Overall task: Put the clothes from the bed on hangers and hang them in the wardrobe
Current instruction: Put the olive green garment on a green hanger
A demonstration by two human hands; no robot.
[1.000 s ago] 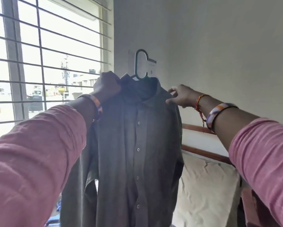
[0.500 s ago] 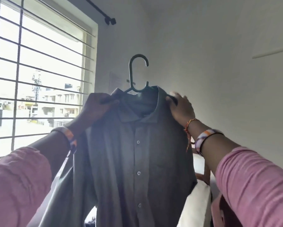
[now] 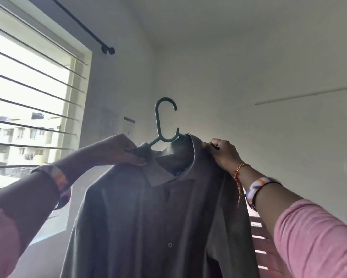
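Both of your hands have lifted the shirt (image 3: 158, 217) higher, so it looks ready for the wardrobe. Your left hand (image 3: 120, 151) pinches its shoulder, fingers clamped; your right hand (image 3: 224, 155) grips the other. Grey, buttoned, it hangs straight on the hanger (image 3: 165, 125), right of the window (image 3: 28, 117).
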